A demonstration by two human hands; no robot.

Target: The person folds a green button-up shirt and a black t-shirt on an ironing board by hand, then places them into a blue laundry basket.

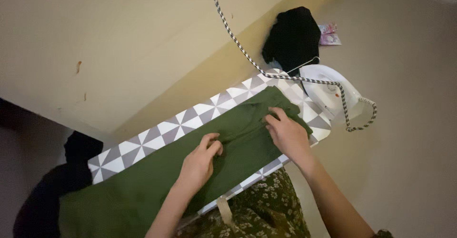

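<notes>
A dark green garment [157, 171] lies spread along an ironing board [190, 116] with a grey and white triangle-patterned cover. My left hand [200, 159] rests on the cloth near the board's middle, fingers curled and pinching a fold. My right hand [285, 133] presses on the garment's end near the board's tip, fingers bent into the fabric. A white iron [331, 93] stands at the tip of the board, just beyond my right hand.
The iron's black and white braided cord [238, 40] runs up out of view and loops at the right. Dark clothing [293, 35] lies on the floor beyond the board, more at the left [52, 190]. A beige wall runs along the board's far side.
</notes>
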